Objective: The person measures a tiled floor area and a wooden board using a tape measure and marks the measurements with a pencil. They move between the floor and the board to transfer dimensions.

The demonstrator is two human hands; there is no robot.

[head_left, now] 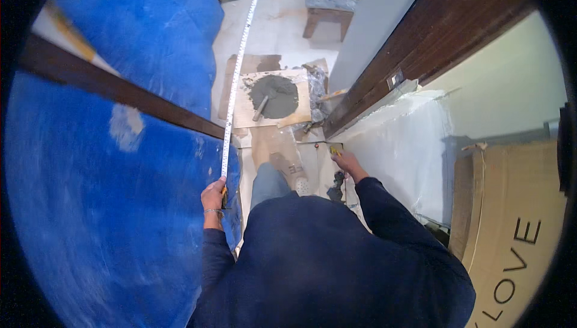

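My left hand [213,198] is closed around the case of a tape measure [225,196], low beside the blue wall. From it the long white blade [240,57] runs out past the dark door frame, toward the far room. My right hand [350,163] is closed on a small yellow-and-black object [335,150], low by the right door jamb; its kind is not clear. Beyond my feet, a heap of wet grey mortar [282,94] lies on a pale board [302,78]. A tool with a light handle [261,109] rests in the mortar.
Dark wooden door frame posts [384,82] stand on both sides. A large cardboard box [511,220] is at the right, near a white-plastered wall patch [396,148]. Crumpled clear plastic [317,91] lies beside the board. Farther off stands a low wooden bench [327,18].
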